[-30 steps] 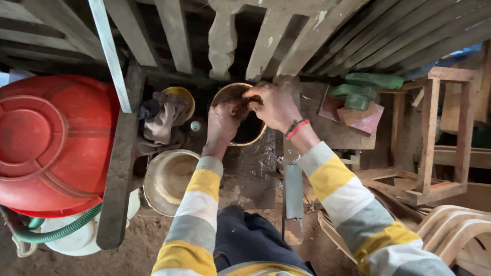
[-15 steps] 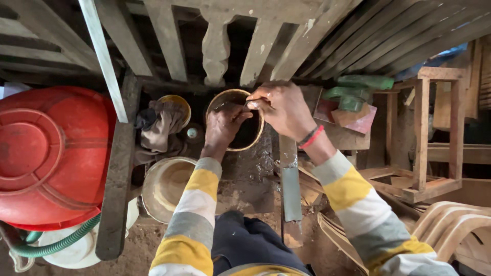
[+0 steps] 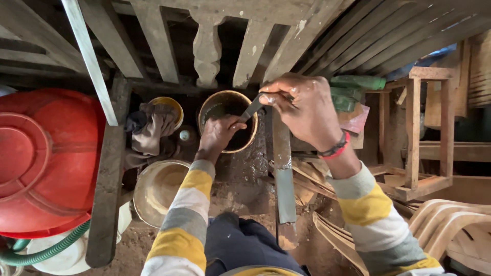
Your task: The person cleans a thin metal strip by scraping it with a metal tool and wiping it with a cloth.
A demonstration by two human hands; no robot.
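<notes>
Right hand: the right hand (image 3: 302, 110) is pinching the handle end of a flat metal scraper blade (image 3: 251, 108) between thumb and fingers, closed firmly on it, the blade slanting down into the tin.
Left hand: the left hand (image 3: 217, 134) is curling over the near rim of the round tin (image 3: 215, 105), fingers folded inside it; whether they are gripping the rim or only pressing on the contents I cannot tell.
Tin: it is sitting on the ground straight ahead, below a turned wooden baluster (image 3: 206, 51), holding something dark and wet.
Step in hand: by my judgement the person is scooping or stirring paste out of the tin with the blade while bracing the tin.
Next move calls for: keeping the tin pinned so it is not tipping, and lifting the blade level so the load is not sliding off.
Beside the tin: a crumpled rag (image 3: 151, 130) is lying over a smaller yellow-rimmed tin (image 3: 171, 105); a pale empty bowl (image 3: 156, 189) is sitting nearer the left forearm.
Ground: bare, dusty earth, with a long flat metal strip (image 3: 284, 176) lying just right of the tin.
Room: a red plastic basin (image 3: 43, 158) and green hose (image 3: 48, 250) are crowding the left; slatted timber overhead, a wooden stool frame (image 3: 414, 133) and curved wood pieces (image 3: 455, 225) on the right.
</notes>
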